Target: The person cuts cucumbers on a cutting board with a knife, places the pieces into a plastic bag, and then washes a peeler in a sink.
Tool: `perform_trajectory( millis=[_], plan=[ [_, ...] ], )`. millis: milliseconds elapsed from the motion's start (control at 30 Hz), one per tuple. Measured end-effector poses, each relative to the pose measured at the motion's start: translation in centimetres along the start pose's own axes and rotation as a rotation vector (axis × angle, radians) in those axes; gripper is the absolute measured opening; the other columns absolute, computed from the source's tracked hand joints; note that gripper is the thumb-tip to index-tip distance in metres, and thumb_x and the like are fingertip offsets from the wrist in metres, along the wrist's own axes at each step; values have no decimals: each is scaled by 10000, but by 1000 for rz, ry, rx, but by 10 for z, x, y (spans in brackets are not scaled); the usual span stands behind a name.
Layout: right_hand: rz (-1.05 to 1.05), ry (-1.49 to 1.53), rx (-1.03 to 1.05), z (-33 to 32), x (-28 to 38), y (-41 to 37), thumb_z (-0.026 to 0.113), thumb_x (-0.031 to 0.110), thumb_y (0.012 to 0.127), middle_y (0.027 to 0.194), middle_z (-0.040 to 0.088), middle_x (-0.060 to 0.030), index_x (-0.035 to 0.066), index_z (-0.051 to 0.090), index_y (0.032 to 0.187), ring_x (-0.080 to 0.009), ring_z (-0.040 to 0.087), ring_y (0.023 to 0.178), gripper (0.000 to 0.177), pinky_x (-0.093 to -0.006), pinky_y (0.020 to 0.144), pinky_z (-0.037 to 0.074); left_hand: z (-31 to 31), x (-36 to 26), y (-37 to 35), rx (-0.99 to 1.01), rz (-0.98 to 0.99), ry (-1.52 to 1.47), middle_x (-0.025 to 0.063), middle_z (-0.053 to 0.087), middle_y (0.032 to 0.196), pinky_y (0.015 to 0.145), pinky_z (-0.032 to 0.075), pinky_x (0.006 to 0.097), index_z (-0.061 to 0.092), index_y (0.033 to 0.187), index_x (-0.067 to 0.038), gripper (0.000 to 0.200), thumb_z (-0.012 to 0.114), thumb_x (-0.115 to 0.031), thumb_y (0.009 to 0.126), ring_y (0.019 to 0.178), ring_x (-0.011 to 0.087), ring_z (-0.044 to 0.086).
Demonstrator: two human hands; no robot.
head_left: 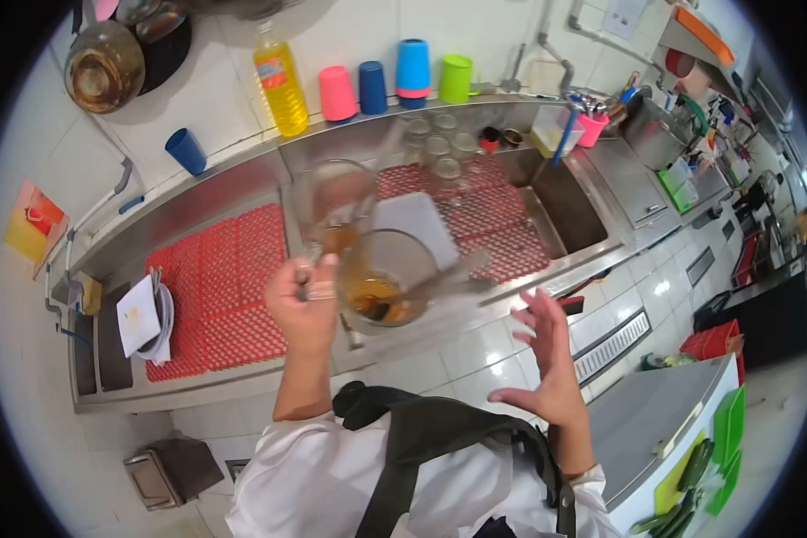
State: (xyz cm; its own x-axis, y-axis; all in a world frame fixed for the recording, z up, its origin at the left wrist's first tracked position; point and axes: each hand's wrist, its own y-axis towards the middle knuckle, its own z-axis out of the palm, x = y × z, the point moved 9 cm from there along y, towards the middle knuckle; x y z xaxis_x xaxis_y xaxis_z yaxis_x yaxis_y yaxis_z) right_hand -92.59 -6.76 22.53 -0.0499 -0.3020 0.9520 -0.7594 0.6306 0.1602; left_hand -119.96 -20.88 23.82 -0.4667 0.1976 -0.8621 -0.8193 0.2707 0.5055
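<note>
My left hand (305, 300) is closed round the handle of a clear glass jug (336, 190), blurred by motion, with amber liquid low in it. Right beside it, a round clear container (403, 255) holds amber liquid and a dark piece, and overlaps the sink counter's front edge. A blurred, long grey utensil (448, 280) reaches out from the container to the right. My right hand (547, 359) is held apart from these, fingers spread and holding nothing. Behind the container, a white board (417, 229) lies on the red mat (502, 215).
Upturned glasses (444, 152) stand behind the mat; coloured tumblers (372, 88) and a yellow bottle (281, 85) line the ledge. Stacked plates (160, 323) sit left on another red mat (229, 287). A sink basin (565, 211) lies right, a grey-topped cabinet (646, 421) at lower right.
</note>
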Motion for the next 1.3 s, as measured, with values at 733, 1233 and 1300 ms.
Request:
perform_trajectory(
  millis=[733,1233,1300],
  plan=[
    [-132,105,-789,-471,-119,202,413,295,955,572,457,-1,9,494,696,-95,461,486,394,-248,421,373,507,161,-179,420,-301,-94,12,360,452,405,272,270,432,570,-38,289,628,-76,778,436,74,315],
    [-401,-428,-416,-511,-322,503,703,127,746,982,535,-104,-7,510,1062,-172,544,898,394,-298,720,460,603,252,-171,336,-648,77,-40,392,473,410,301,231,478,566,-49,293,636,-133,798,458,30,344],
    [-75,-146,-26,-493,-341,464,704,131,747,1038,513,-86,30,491,1141,-185,514,951,459,-295,740,448,617,245,-157,356,-557,182,-19,392,467,406,312,241,478,567,-44,289,636,-124,795,448,36,351]
  ],
)
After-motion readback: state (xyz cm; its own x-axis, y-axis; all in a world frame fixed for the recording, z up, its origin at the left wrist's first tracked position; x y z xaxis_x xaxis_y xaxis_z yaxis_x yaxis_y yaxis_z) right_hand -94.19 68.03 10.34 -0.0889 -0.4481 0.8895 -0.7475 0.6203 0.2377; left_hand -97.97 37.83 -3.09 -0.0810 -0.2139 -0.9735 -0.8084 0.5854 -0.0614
